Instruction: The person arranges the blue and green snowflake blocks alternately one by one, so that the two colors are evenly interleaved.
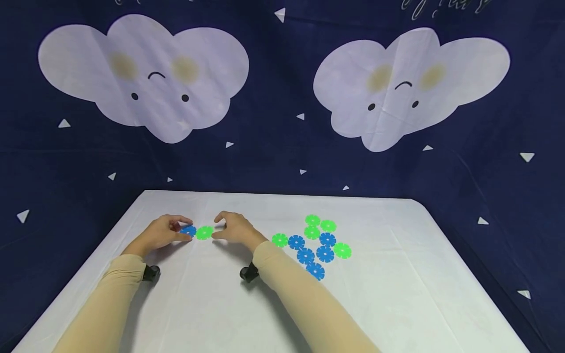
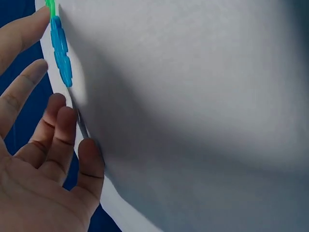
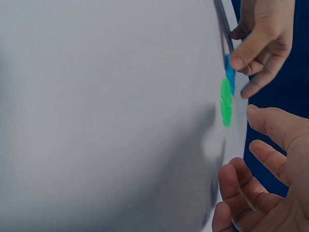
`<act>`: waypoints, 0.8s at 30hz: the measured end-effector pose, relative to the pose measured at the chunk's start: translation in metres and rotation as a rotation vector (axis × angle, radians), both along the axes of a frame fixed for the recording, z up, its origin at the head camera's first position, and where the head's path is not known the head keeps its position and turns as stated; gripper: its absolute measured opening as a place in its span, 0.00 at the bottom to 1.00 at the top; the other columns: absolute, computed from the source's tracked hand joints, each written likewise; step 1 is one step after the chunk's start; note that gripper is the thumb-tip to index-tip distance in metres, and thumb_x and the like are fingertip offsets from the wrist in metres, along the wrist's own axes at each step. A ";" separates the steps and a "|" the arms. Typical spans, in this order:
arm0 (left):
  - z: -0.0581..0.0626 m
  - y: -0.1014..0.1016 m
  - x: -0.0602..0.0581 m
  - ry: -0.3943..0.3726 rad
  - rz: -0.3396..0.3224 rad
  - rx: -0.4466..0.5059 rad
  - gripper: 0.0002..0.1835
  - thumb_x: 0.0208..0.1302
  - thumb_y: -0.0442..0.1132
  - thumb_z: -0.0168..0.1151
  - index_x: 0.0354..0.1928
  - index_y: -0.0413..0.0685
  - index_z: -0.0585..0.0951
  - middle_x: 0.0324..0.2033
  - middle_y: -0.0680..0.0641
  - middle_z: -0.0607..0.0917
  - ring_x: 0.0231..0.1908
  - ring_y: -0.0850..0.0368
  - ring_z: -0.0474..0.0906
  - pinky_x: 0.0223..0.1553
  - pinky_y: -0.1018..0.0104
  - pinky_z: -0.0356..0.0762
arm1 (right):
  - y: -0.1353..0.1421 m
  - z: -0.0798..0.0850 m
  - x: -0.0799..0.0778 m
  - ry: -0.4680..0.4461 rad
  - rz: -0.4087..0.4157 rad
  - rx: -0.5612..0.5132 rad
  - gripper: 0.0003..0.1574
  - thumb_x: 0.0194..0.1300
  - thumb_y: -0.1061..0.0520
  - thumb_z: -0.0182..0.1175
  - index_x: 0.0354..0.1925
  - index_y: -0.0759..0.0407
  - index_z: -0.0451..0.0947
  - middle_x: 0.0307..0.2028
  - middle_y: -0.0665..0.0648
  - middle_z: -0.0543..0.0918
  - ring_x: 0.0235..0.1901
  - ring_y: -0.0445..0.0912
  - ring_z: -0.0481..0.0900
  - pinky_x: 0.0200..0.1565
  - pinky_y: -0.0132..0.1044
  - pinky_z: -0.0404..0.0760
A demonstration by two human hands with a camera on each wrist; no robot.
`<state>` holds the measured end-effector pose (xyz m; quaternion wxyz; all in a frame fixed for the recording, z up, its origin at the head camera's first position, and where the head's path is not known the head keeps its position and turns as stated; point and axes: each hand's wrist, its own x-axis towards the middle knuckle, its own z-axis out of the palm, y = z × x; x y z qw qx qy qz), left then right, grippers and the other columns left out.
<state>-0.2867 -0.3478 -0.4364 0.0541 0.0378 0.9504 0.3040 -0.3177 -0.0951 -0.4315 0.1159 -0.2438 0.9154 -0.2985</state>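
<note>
1. The left hand [image 1: 161, 231] sits around the blue disc [image 1: 188, 231], which lies flat on the white table [image 1: 375, 299], between the thumb on its near side and the fingers on its far side.
2. This left grip is loose and not clenched; the left wrist view shows the index finger apart from the disc, but I cannot tell whether the thumb touches it.
3. The green disc [image 1: 205, 233] lies just to the right of the blue one, their edges meeting or nearly so.
4. The right hand [image 1: 236, 228] is at the green disc's right side, thumb low and index finger arched above, both pointing toward its edge.
5. The right grip is relaxed and holds nothing; the disc lies just beyond the fingertips, with the thumb tip very near its rim.
6. Farther right on the table, well apart from the pair, is a group of five green discs [image 1: 342, 250] and five blue discs [image 1: 305, 255].
7. Both arms wear beige sleeves [image 1: 309, 299]; behind the table hangs a dark blue cloth [image 1: 273, 88] with pale clouds [image 1: 145, 54].
</note>
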 end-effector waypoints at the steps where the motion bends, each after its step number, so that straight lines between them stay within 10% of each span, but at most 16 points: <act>1: 0.000 0.001 -0.001 0.004 0.000 -0.004 0.32 0.60 0.45 0.81 0.65 0.40 0.84 0.46 0.38 0.83 0.45 0.46 0.75 0.46 0.54 0.77 | 0.004 0.002 -0.002 -0.006 0.008 -0.008 0.28 0.71 0.47 0.72 0.65 0.49 0.81 0.47 0.52 0.88 0.45 0.42 0.82 0.51 0.35 0.83; 8: 0.005 0.013 -0.004 0.042 -0.033 -0.030 0.35 0.58 0.49 0.82 0.65 0.42 0.84 0.60 0.30 0.82 0.61 0.30 0.79 0.66 0.30 0.75 | 0.030 0.020 -0.013 -0.033 0.044 0.009 0.28 0.72 0.47 0.71 0.66 0.51 0.81 0.52 0.53 0.85 0.45 0.41 0.80 0.49 0.36 0.81; 24: 0.008 0.036 -0.010 0.045 -0.168 -0.088 0.35 0.57 0.47 0.83 0.64 0.39 0.84 0.71 0.29 0.78 0.74 0.23 0.67 0.76 0.26 0.63 | 0.110 0.050 -0.025 -0.013 0.132 0.160 0.30 0.71 0.49 0.72 0.66 0.57 0.81 0.60 0.62 0.86 0.60 0.54 0.82 0.66 0.50 0.81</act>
